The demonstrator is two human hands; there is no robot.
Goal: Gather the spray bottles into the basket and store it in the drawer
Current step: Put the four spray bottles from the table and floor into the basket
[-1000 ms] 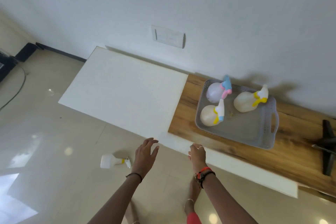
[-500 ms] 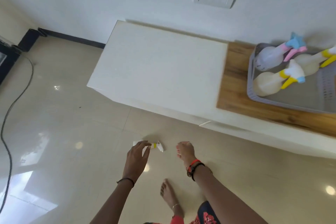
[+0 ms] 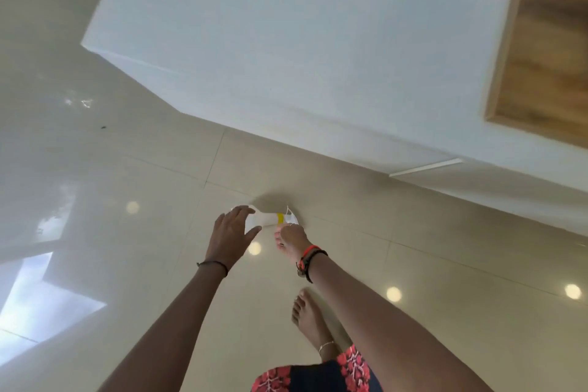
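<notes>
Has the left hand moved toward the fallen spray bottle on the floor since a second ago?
Yes. The left hand has reached down to the spray bottle lying on the floor tiles, now covering its body end.

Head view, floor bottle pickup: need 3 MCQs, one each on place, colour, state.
1. Where does the spray bottle lie?
A. on the floor tiles
B. on the white cabinet top
C. in a basket

2. What colour is the band at the bottle's neck?
A. pink
B. yellow
C. blue

3. What is the left hand doing?
A. gripping a drawer handle
B. resting flat on the wood panel
C. open, fingers spread over the bottle's body

Key:
1 A: it lies on its side on the tiled floor, in front of the white cabinet.
2 B: a yellow ring shows beside the white nozzle.
3 C: its fingers are not closed; the right hand reaches at the nozzle end.
</notes>
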